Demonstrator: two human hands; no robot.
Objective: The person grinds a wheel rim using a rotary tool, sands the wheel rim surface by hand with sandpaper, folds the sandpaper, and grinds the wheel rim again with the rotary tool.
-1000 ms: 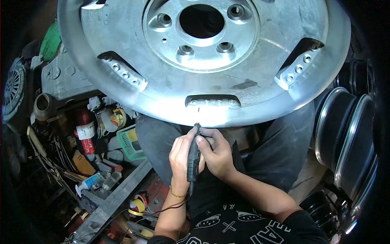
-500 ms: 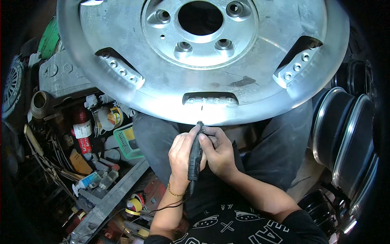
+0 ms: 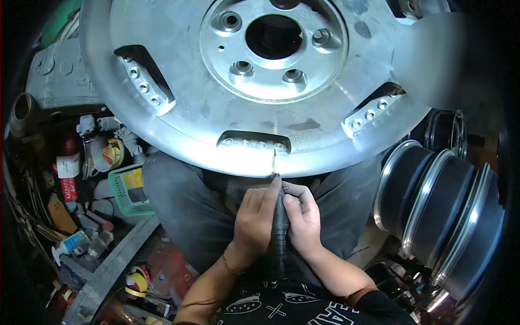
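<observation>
A dark, ribbed handheld rotary tool (image 3: 280, 233) points away from me, its thin bit reaching the lower rim face of a large silver wheel disc (image 3: 179, 116). My left hand (image 3: 255, 216) wraps the tool's left side, index finger stretched along it near the front. On the other side my right hand (image 3: 303, 219) is closed around it, thumb and fingers near its front. The bit's tip lies just under the right end of a slot (image 3: 253, 140) holding a row of small holes. Whether the tip touches the metal, I cannot tell.
Several wheel rims (image 3: 428, 200) stand in a row at the right. To the left are a green basket (image 3: 116, 192), a metal beam (image 3: 108, 276), tape rolls (image 3: 137, 283), a red bottle (image 3: 69, 168) and a grey metal casing (image 3: 62, 76). The wheel sits above my knees.
The view has shifted and turned. The bit's tip has moved from below the slot's middle to near its right end, with both hands still around the tool. A blurred patch now covers the wheel's right side.
</observation>
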